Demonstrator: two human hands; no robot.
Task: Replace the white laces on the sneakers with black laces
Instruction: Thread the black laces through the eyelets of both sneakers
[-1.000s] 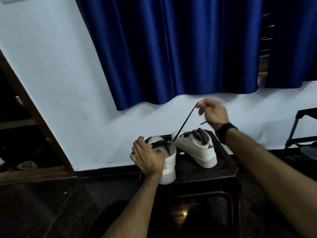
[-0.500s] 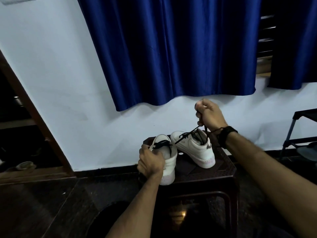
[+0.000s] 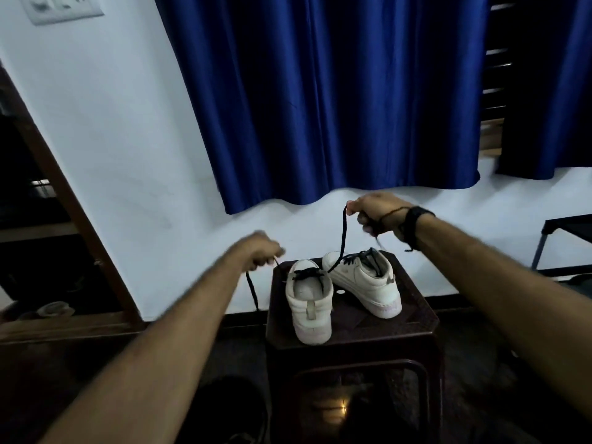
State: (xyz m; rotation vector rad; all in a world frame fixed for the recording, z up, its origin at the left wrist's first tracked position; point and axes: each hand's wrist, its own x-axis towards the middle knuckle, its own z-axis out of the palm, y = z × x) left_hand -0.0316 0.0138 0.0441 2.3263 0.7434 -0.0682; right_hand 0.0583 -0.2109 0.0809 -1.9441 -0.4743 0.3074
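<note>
A white wall [image 3: 121,161] fills the back of the dim room. A deep blue curtain [image 3: 333,100] hangs against it; right of the curtain a dark louvred window [image 3: 495,59] shows through a gap. Above and left of the curtain sits a white switch plate [image 3: 61,8]. Far left of the curtain stands a brown wooden door frame [image 3: 67,200]. Below the curtain stands a dark brown plastic stool [image 3: 416,318] on a dark floor [image 3: 80,363].

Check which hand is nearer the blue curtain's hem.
Right. The right hand is raised just below the blue curtain hem; the left hand sits lower, beside the stool.
</note>
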